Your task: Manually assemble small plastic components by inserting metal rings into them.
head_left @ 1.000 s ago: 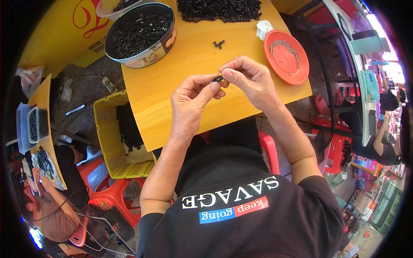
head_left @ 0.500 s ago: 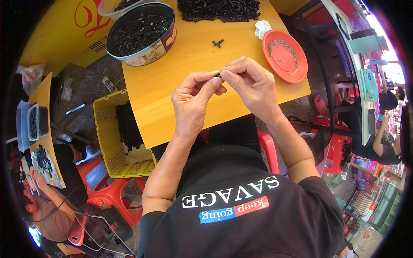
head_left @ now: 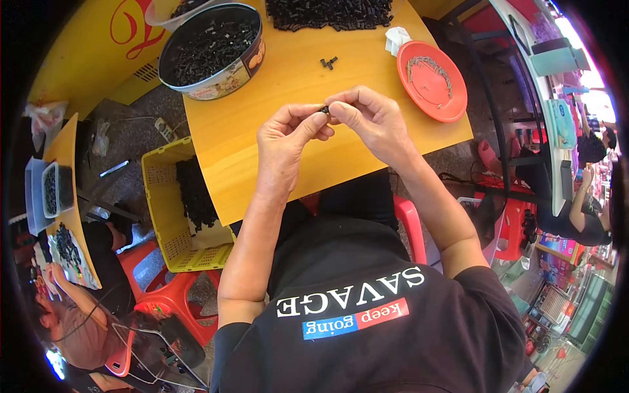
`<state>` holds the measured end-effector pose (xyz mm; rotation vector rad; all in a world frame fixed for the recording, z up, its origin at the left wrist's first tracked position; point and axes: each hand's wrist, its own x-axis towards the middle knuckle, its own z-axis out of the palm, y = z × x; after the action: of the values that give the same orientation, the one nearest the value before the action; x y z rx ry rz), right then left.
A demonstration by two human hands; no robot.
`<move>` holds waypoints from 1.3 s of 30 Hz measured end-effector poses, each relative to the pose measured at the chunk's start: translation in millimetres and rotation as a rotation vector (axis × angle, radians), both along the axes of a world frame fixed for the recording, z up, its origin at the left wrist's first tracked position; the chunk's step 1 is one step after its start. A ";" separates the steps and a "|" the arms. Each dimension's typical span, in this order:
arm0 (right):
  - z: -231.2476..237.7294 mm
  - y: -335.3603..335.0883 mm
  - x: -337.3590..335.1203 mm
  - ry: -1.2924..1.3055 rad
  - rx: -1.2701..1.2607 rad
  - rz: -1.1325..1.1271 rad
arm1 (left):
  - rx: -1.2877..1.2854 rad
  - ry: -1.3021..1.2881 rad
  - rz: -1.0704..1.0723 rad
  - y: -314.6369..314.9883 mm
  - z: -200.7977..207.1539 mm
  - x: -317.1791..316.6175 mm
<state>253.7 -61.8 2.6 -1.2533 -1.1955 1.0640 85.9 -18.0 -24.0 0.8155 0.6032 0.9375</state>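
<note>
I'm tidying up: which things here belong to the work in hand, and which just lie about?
Likely in use:
- small black piece between left hand and right hand
- round printed tin of short black bits
- round orange-red plate of thin greyish pieces

Probably lying about:
- crumpled white paper

Scene bright overall; strongest light along right rim, where background glare (head_left: 571,34) washes to white; smaller bluish-white glare patch (head_left: 56,363) at lower left rim; yellow surface (head_left: 262,150) evenly lit, shadows soft; floor (head_left: 131,141) left of it dimmer; black parts (head_left: 209,52) in round tin (head_left: 216,86) merge into dark mass; small black piece (head_left: 325,110) between fingers (head_left: 347,114) too tiny for detail; fingers themselves fairly sharp; far-right background soft, colours smeared; fisheye bends straight edges toward rim, stretches and tilts people (head_left: 77,334) at both sides, picture fading to black at corners
</note>
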 end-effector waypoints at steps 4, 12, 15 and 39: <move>9.9 -7.4 -1.8 -0.048 0.010 -0.031 | 0.045 0.061 0.068 -4.6 5.9 -1.6; 15.1 -10.6 2.2 -0.547 0.164 -0.066 | 0.158 0.138 0.117 -20.5 13.3 -1.4; 11.7 -7.9 0.8 -0.766 0.342 -0.041 | 0.199 0.161 0.140 -24.3 16.3 -0.8; 20.6 -1.8 28.8 -0.859 0.624 0.264 | 0.043 0.076 -0.063 -15.0 17.5 -23.5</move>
<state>282.5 -63.5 23.2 -1.0662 -2.1802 0.2175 62.4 -33.1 -6.5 0.9069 0.6219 0.8675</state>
